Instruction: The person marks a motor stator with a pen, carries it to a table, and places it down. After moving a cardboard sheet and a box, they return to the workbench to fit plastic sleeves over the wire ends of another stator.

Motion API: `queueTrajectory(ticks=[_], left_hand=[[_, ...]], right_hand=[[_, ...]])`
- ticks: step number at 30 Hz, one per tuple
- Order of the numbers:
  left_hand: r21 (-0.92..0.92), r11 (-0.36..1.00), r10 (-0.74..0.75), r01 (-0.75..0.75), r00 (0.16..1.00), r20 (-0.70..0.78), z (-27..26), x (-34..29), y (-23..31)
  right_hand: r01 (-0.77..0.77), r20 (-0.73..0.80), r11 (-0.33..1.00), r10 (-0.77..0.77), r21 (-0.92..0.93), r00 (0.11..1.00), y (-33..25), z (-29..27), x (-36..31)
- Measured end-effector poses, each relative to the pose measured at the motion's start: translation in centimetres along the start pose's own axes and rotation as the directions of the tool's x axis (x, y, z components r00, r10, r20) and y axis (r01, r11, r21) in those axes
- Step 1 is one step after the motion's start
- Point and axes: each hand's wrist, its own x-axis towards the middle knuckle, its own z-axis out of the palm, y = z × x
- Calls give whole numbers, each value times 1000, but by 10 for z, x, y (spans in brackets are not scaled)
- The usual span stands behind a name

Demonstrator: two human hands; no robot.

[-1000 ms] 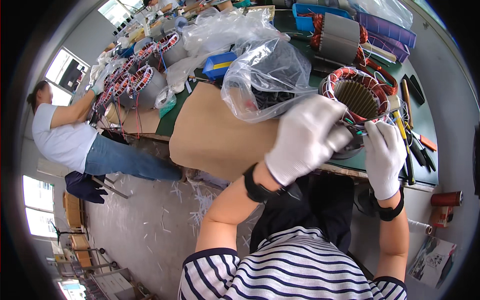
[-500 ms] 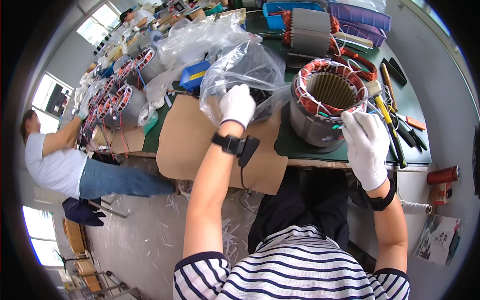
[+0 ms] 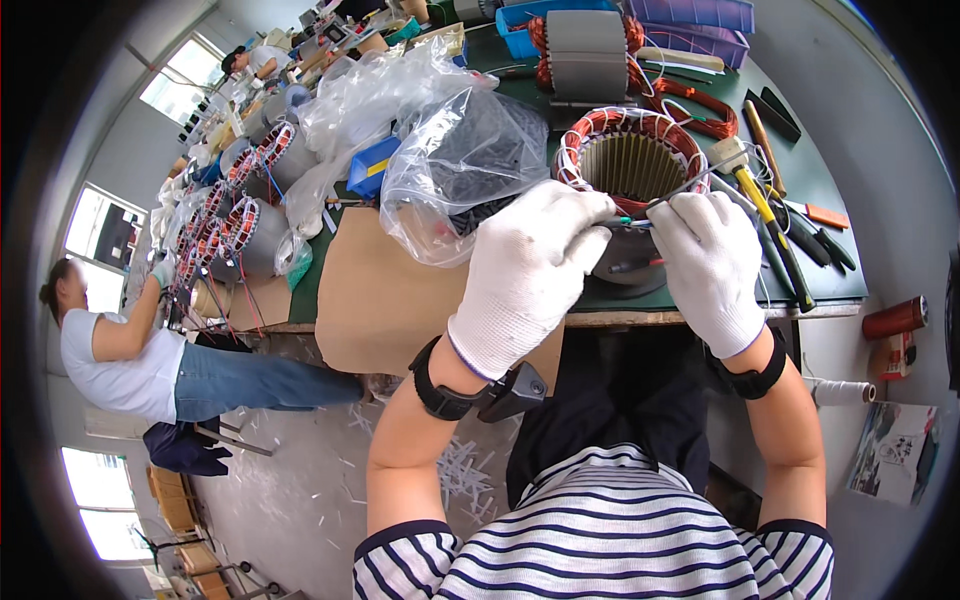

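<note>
A motor stator (image 3: 628,265) stands upright on the green bench mat, its copper winding ring (image 3: 625,118) laced with white cord. In front of its rim, my gloved left hand (image 3: 530,275) is closed, thumb and fingers pinching the end of a wire lead. My gloved right hand (image 3: 708,265) is pinched close beside it, with a thin dark sleeve (image 3: 700,178) sticking up from its fingertips. A short green-white piece shows between the two hands. Fingers hide the exact ends. Left of the stator lies a clear plastic bag (image 3: 455,165) with black pieces inside.
A sheet of brown cardboard (image 3: 380,290) lies at the bench's front edge. To the right are a yellow-handled hammer (image 3: 765,215) and several hand tools. Behind sit another stator (image 3: 585,55), a copper coil (image 3: 715,120) and a blue tray (image 3: 372,168). A co-worker (image 3: 130,350) stands at left by more stators.
My left hand has left the plastic bag and come right to the stator's front, meeting my right hand. A thin dark sleeve now shows at the right fingertips. The view has shifted slightly.
</note>
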Motion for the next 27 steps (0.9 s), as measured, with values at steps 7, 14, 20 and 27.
queueTrajectory(ticks=[7, 14, 20, 27], left_hand=[[187, 934, 293, -304, 952, 86, 11, 7, 0], [77, 971, 228, -225, 973, -29, 31, -3, -12], [157, 956, -242, 248, 968, -60, -6, -15, -70], [759, 639, -251, 124, 967, 53, -11, -18, -196]], right_hand=[[71, -72, 997, -71, -4, 995, 11, 4, -5], [57, -70, 997, -53, 55, 996, 4, 1, -8], [16, -189, 999, -21, -28, 982, 13, -22, 5], [81, 59, 995, -78, -53, 995, 10, -8, 9]])
